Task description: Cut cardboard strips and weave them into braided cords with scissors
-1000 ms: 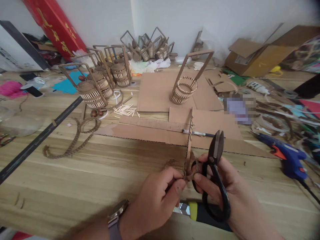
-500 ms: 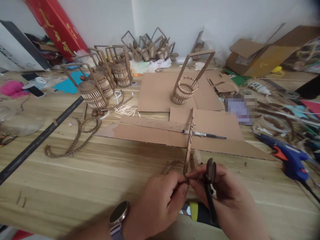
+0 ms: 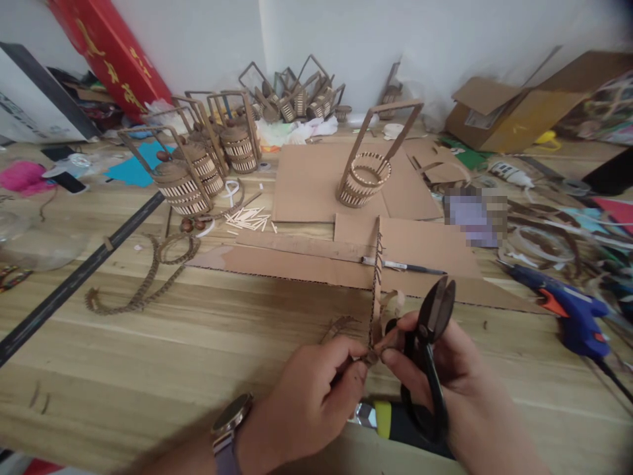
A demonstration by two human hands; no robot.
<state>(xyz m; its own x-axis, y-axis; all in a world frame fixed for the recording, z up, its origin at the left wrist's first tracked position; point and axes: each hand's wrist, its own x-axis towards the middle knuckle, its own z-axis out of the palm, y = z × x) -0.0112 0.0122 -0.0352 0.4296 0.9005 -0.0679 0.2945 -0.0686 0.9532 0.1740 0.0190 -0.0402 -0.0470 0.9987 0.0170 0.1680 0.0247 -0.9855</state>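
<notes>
My left hand (image 3: 311, 396) pinches the near end of a narrow corrugated cardboard strip (image 3: 376, 277) that rises away from me. My right hand (image 3: 448, 376) is closed round black scissors (image 3: 429, 343), blades up and almost together, and its fingertips also touch the strip's near end beside my left thumb. A peeled paper layer curls off the strip at the right. A watch sits on my left wrist.
Flat cardboard sheets (image 3: 316, 178) and a pen (image 3: 403, 266) lie beyond the hands. An open cardboard basket (image 3: 363, 175) stands on them; several finished baskets (image 3: 198, 168) cluster at the back left. A blue glue gun (image 3: 564, 303) lies right, a yellow-black tool (image 3: 390, 419) under my hands.
The scissors dipped down in my right hand, then rose again with blades upright. Both hands stayed pinched on the strip's end, and the paper layer has peeled a little further.
</notes>
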